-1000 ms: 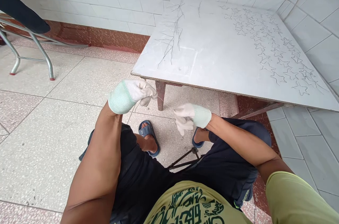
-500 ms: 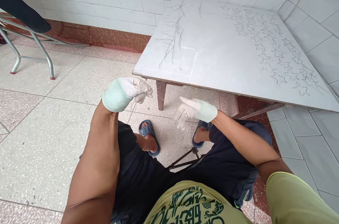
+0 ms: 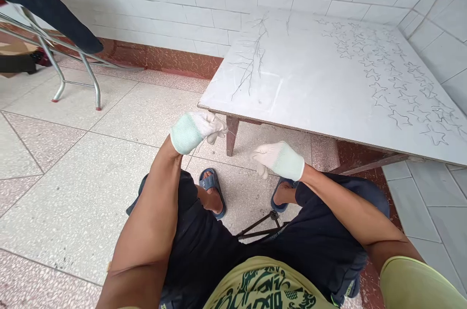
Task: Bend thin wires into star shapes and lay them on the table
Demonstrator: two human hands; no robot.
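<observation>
In the head view my left hand (image 3: 209,126), in a white glove with a mint-green cuff, is closed on a thin wire (image 3: 233,133). One end of the wire sticks out past its fingertips toward the right, and another thin length hangs below the palm. My right hand (image 3: 272,158), gloved the same way, is a short distance to the right and slightly lower. Its fingers are pressed together; whether they grip the wire is too fine to make out. Both hands are in front of the table edge, above the floor.
On the white tabletop (image 3: 302,80) lie loose wires (image 3: 251,63) at left and several star-shaped wire pieces (image 3: 396,80) at right. A metal-legged folding chair (image 3: 82,70) with dark cloth (image 3: 54,19) stands at far left. A black tripod-like stand (image 3: 272,216) is between my feet.
The camera view has shifted, so the scene sits farther right. My right hand's fingers, spread before, are now drawn together. My left hand keeps holding the wire.
</observation>
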